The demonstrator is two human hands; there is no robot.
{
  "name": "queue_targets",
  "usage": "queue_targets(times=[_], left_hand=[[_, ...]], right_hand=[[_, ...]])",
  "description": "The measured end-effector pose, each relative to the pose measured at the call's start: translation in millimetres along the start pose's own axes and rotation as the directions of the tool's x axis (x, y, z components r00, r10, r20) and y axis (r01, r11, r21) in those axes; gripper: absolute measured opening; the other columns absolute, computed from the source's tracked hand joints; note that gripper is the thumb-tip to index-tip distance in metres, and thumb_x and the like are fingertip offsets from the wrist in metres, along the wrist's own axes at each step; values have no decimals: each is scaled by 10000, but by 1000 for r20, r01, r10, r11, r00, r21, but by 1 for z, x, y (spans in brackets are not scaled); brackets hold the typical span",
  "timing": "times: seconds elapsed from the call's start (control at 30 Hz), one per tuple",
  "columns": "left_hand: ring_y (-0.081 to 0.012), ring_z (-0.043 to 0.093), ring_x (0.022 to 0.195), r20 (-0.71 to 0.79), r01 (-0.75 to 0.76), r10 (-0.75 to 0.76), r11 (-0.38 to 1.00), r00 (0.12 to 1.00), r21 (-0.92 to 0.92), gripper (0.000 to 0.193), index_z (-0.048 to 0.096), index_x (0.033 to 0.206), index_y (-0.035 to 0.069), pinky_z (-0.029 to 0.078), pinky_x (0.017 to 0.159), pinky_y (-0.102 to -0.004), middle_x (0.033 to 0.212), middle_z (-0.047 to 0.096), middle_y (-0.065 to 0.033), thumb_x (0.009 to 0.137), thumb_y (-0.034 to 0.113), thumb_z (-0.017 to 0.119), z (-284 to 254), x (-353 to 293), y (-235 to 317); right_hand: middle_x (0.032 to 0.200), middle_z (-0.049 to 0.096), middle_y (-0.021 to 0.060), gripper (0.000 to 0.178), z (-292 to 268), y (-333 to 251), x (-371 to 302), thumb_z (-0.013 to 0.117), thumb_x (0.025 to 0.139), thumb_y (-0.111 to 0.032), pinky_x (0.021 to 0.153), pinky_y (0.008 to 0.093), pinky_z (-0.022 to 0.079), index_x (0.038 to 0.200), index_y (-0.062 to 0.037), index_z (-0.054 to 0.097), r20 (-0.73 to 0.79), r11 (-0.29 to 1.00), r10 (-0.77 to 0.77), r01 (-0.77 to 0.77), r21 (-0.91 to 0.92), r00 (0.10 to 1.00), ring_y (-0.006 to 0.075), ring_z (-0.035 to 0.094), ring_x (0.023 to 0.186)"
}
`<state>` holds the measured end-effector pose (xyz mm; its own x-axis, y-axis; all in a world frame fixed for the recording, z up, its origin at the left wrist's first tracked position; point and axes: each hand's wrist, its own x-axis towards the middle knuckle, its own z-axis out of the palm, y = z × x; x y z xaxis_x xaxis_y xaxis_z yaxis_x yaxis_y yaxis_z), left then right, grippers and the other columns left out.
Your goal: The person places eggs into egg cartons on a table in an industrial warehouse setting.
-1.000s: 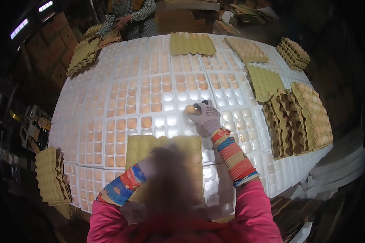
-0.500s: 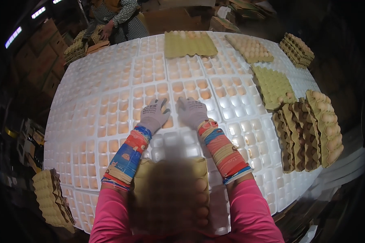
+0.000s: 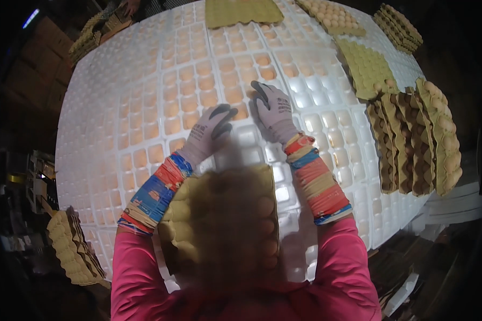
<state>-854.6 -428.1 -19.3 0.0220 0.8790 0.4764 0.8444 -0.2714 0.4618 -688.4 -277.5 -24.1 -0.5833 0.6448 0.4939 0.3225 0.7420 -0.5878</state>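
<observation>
White plastic egg trays [image 3: 296, 188] cover the table, many of their cups holding pale brown eggs [image 3: 206, 84]. My left hand [image 3: 209, 129], in a grey glove with dark fingertips, hovers over the trays with thumb and fingers apart, beside an egg [image 3: 240, 111]. Farther up and to the right, my right hand [image 3: 275, 107] has its fingers stretched out toward the eggs at their tips. No egg shows in either hand. Close to my body lies a yellowish pulp egg tray [image 3: 182, 214], heavily shadowed, with several eggs along its right side.
Pulp trays, some filled with eggs, stand tilted together at the right [image 3: 439, 139]. A flat pulp tray [image 3: 243, 13] lies at the far side, another [image 3: 367, 67] at far right. More pulp trays [image 3: 72, 246] lean at the near left corner. Another person's hand [image 3: 129, 6] shows at the far left.
My view has tipped downward, so the table sits higher in the picture. My hands have drawn apart in depth, the right now farther forward, the left turned inward with its fingers pointing right.
</observation>
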Motion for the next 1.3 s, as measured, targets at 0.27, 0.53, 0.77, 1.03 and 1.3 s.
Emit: queue_targets(times=[0.27, 0.53, 0.77, 1.03, 1.3], left_hand=[[-338, 639, 905, 409, 253, -200, 964, 890, -80, 369, 667, 1077, 68, 528, 782, -381, 1002, 654, -128, 735, 170, 760, -75, -58, 116], [-311, 633, 897, 646, 55, -5, 997, 763, -57, 450, 646, 1096, 108, 492, 809, -428, 1048, 652, -108, 699, 294, 747, -49, -122, 207], [-318, 631, 945, 497, 6, -3, 1000, 868, -4, 439, 650, 1101, 98, 495, 838, -429, 1058, 659, -106, 706, 261, 746, -48, -134, 219], [-244, 611, 1079, 271, 415, -647, 76, 712, -907, 388, 573, 1229, 69, 513, 911, -390, 1095, 629, -110, 856, 171, 591, -64, -156, 225], [-331, 640, 892, 402, 248, -278, 960, 872, 127, 387, 582, 1131, 87, 533, 770, -430, 1071, 620, -119, 791, 232, 696, -16, -204, 263]], right_hand=[[1064, 654, 106, 482, -132, -88, -126, 726, 757, -285, 795, 353, 550, 1189, -98, 621, 705, 997, -57, 3, 79, 707, 290, 662, 913], [999, 686, 127, 326, -146, -98, -152, 559, 897, -200, 736, 319, 560, 1146, -9, 649, 563, 631, 250, -574, 522, 788, 202, 665, 824], [925, 680, 87, 283, -145, -121, -174, 625, 850, -238, 677, 296, 530, 1064, -57, 662, 529, 958, 186, -273, 92, 828, 160, 649, 786], [1013, 651, 7, 482, -170, -121, -193, 692, 795, -137, 710, 245, 535, 1261, -50, 608, 689, 416, 337, -758, 502, 642, 83, 621, 801], [1273, 477, 102, 374, -172, -178, -197, 750, 754, -331, 853, 424, 519, 1090, -208, 642, 818, 904, 211, 212, -372, 536, 321, 548, 1100]])
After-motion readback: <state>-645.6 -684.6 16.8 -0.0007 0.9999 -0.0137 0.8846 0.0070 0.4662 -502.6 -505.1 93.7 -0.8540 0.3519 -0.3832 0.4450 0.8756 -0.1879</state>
